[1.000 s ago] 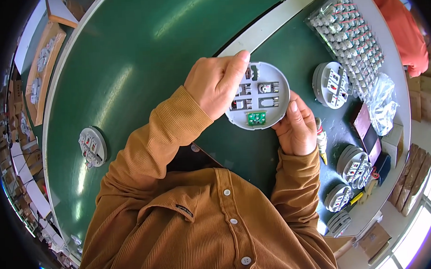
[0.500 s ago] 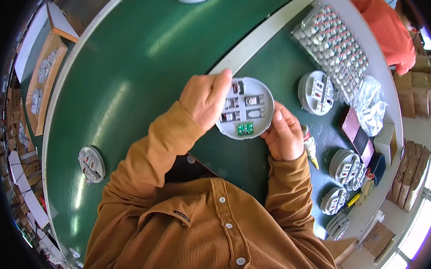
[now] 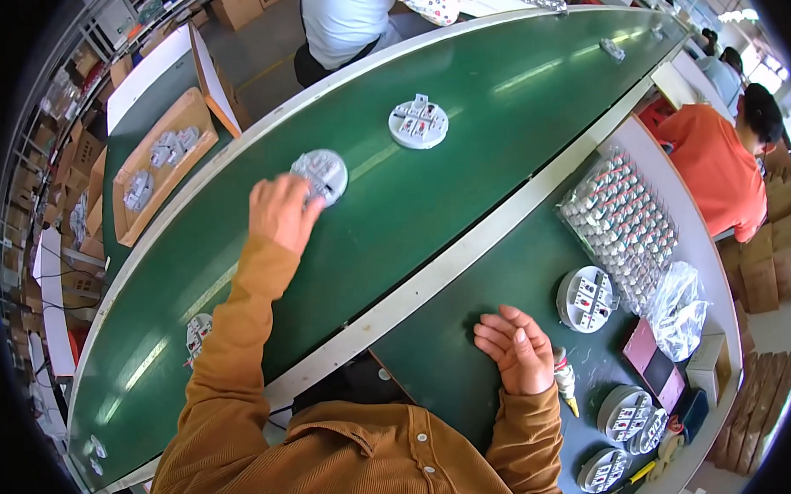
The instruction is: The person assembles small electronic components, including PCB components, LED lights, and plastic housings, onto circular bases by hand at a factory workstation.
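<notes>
- We have our left hand (image 3: 281, 212) stretched far out over the green conveyor belt (image 3: 462, 147), fingers curled around the near edge of a round white disc assembly (image 3: 320, 174) that lies flat on the belt. The hand touches the disc's rim but does not lift it, so a snagged fingertip could tip or drag the disc as the hand pulls away.
- A second round assembly (image 3: 418, 121) lies on the belt, apart from ours. If ours is set askew or nudged sideways, we judge that it could crowd that one or drift toward the belt's far rim.
- Our sleeve (image 3: 240, 324) spans the belt, and another small unit (image 3: 198, 331) sits just beside the forearm. A careless withdrawal could sweep it off its spot.
- Our right hand (image 3: 516, 349) rests on the green tabletop (image 3: 435, 351), fingers loosely spread and holding nothing. Just beside it lies a small tube with a yellow tip (image 3: 565, 379); a blind reach could knock it away.
- Further assemblies (image 3: 587, 299) and a tray of small parts (image 3: 622, 219) stand near that hand; with our gaze on the belt, an elbow shift could jostle them.
</notes>
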The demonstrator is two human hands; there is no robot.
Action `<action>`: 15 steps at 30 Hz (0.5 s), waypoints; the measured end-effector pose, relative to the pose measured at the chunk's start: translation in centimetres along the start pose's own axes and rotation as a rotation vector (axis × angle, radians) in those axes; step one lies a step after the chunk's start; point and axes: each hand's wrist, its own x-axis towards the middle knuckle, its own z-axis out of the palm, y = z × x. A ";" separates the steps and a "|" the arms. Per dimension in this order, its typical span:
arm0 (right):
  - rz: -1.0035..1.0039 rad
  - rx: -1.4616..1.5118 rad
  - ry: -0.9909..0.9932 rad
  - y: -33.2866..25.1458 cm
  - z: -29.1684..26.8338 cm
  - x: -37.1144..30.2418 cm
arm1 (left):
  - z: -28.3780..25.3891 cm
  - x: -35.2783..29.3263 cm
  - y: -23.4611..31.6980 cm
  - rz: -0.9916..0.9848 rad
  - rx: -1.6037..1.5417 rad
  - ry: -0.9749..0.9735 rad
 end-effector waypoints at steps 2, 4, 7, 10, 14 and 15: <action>-0.003 -0.005 -0.013 -0.2 -0.3 0.3 | 0.3 0.2 0.5 0.017 0.015 0.006; -0.003 -0.005 -0.010 -0.1 -0.2 -0.1 | 0.3 0.5 1.0 0.041 0.021 -0.001; 0.031 -0.009 -0.007 0.0 0.2 -0.1 | 4.1 8.7 2.2 -0.069 -0.505 -0.111; 0.055 0.008 0.003 -0.5 0.5 -0.4 | 15.2 16.0 1.3 -0.021 -0.787 -0.291; 0.074 -0.018 -0.036 -0.1 1.5 0.1 | 23.3 18.7 -5.2 0.219 -0.820 -0.652; 0.076 -0.003 -0.018 -0.2 1.4 0.1 | 23.3 18.7 -4.9 0.121 -0.861 -0.675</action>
